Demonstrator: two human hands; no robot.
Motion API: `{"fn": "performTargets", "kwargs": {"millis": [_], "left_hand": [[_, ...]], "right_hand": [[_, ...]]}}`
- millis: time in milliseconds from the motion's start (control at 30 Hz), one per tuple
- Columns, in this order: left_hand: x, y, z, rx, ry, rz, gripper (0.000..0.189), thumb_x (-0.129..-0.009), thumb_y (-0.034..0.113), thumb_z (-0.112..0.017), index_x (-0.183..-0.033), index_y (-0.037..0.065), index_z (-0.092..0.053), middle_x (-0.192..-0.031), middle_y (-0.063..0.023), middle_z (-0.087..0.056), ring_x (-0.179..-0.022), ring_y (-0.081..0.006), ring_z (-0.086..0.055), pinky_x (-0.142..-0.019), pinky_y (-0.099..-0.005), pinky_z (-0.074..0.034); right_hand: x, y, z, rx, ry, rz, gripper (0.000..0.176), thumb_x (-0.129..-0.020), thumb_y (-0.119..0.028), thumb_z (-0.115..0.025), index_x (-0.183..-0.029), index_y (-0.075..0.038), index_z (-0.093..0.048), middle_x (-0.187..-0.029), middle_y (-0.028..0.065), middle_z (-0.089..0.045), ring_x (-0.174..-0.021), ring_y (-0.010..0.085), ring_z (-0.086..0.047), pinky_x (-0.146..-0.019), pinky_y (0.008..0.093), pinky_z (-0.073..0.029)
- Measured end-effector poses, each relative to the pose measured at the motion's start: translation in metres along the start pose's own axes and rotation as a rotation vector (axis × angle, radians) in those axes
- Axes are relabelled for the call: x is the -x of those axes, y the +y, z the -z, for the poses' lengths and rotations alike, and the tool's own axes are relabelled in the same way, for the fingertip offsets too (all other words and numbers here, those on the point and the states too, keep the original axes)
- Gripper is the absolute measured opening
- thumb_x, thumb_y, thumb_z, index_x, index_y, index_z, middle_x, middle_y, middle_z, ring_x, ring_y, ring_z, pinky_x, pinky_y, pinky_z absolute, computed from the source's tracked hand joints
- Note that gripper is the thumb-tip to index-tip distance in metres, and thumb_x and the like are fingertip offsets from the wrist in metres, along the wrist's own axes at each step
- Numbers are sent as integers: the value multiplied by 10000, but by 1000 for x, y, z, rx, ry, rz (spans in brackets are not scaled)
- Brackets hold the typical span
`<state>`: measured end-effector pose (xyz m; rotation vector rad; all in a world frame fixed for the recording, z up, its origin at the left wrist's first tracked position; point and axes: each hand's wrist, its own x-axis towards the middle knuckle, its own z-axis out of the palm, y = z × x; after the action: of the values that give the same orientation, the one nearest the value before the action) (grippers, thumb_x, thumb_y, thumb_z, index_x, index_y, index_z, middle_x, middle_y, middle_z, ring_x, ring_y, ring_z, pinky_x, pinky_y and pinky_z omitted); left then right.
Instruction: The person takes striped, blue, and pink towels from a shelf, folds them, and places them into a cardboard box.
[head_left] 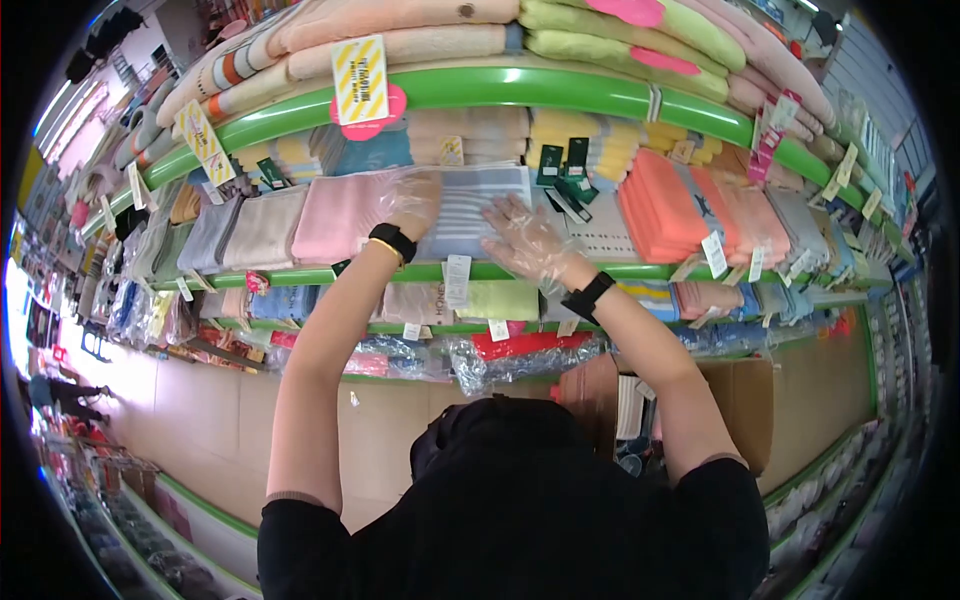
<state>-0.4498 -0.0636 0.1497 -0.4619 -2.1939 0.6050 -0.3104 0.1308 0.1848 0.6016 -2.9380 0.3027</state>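
Note:
Both hands wear clear plastic gloves and reach onto a green-edged shelf of folded towels. My left hand (410,203) lies at the border of a pink towel stack (340,212) and a blue-grey striped towel (465,215); its fingers are blurred under the crinkled glove. Spread fingers show on my right hand (528,240), which rests palm down over the right part of the striped towel, beside a pale dotted towel (597,235). Dark green tags (566,175) lie just beyond it. A white paper tag (457,280) hangs below the striped towel.
Above runs a green shelf rail (480,88) with thick folded towels and a yellow-striped sign (360,80). Orange towels (665,210) are stacked to the right. Lower shelves hold wrapped goods. An open cardboard box (738,400) stands below right; a person (65,392) is far left.

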Motion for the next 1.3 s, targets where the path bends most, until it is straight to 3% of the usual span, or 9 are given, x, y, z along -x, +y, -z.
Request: {"fn": "performTargets", "kwargs": {"millis": [133, 267, 400, 600, 700, 800, 900, 1100, 1300], "left_hand": [[10, -13, 75, 558, -33, -311, 159, -841, 152, -481, -854, 53, -606, -759, -173, -633, -683, -309, -629, -615, -467, -492], [12, -5, 110, 772, -338, -125, 240, -908, 239, -464, -906, 57, -620, -867, -180, -645, -772, -358, -616, -700, -479, -486], [27, 4, 96, 930, -172, -30, 305, -932, 282, -453, -1069, 74, -629, -1061, -170, -641, -928, -369, -611, -787, -448, -492], [28, 9, 90, 940, -249, -25, 338, -948, 281, -442, -1146, 65, -611, -1138, -189, -614, -1043, -356, -577, -893, -426, -455], [27, 7, 88, 925, -281, -52, 358, -953, 278, -438, -1167, 38, -597, -1159, -202, -602, -1078, -357, -561, -926, -418, -434], [22, 4, 87, 954, -344, -61, 384, -954, 288, -439, -1187, 18, -582, -1167, -209, -597, -1080, -365, -557, -930, -415, -429], [18, -3, 109, 983, -395, 17, 413, -955, 305, -446, -1231, 16, -552, -1214, -223, -567, -1140, -361, -532, -965, -384, -406], [60, -28, 146, 1118, -77, 88, 497, -955, 259, -500, -1351, -22, -392, -1386, -249, -405, -1290, -339, -409, -1046, -399, -338], [139, -38, 176, 1262, -185, 465, 559, -954, 187, -514, -1391, -49, -258, -1414, -249, -322, -1315, -341, -347, -1052, -427, -335]], "right_hand": [[15, -4, 14, -158, 54, -41, 591, -929, -459, -441, -1376, -75, -391, -1457, 195, -325, -1388, 349, -233, -1063, 605, -236], [79, 7, 32, -52, 500, 1, 455, -924, -353, -510, -1268, -55, -505, -1329, 197, -486, -1293, 356, -400, -1026, 527, -341], [215, 30, 31, -412, 688, -406, 289, -903, -300, -562, -1014, -40, -625, -953, 139, -653, -823, 344, -613, -775, 430, -489], [415, 93, -151, -588, 462, -1371, 337, -931, -333, -529, -819, -33, -633, -755, 41, -601, -658, 146, -552, -571, 307, -442], [425, 78, -164, -1361, 388, -1890, 298, -910, -321, -520, -968, -36, -587, -780, 88, -630, -687, 214, -615, -583, 341, -488], [464, 70, -223, -81, -292, -1032, 291, -883, -281, -524, -910, -10, -627, -889, 167, -673, -847, 319, -663, -716, 400, -532], [466, 63, -249, -385, -525, -1289, 270, -908, -245, -509, -966, -24, -654, -1020, 227, -642, -943, 380, -622, -790, 460, -506], [472, 72, -381, -1723, 732, -2373, 441, -874, -410, -521, -1167, -85, -579, -1222, 104, -576, -972, 349, -572, -775, 437, -455], [427, 52, -337, -1871, 988, -2138, 708, -801, -414, -633, -1357, -54, -383, -1417, 166, -368, -1227, 358, -396, -903, 559, -366]]}}
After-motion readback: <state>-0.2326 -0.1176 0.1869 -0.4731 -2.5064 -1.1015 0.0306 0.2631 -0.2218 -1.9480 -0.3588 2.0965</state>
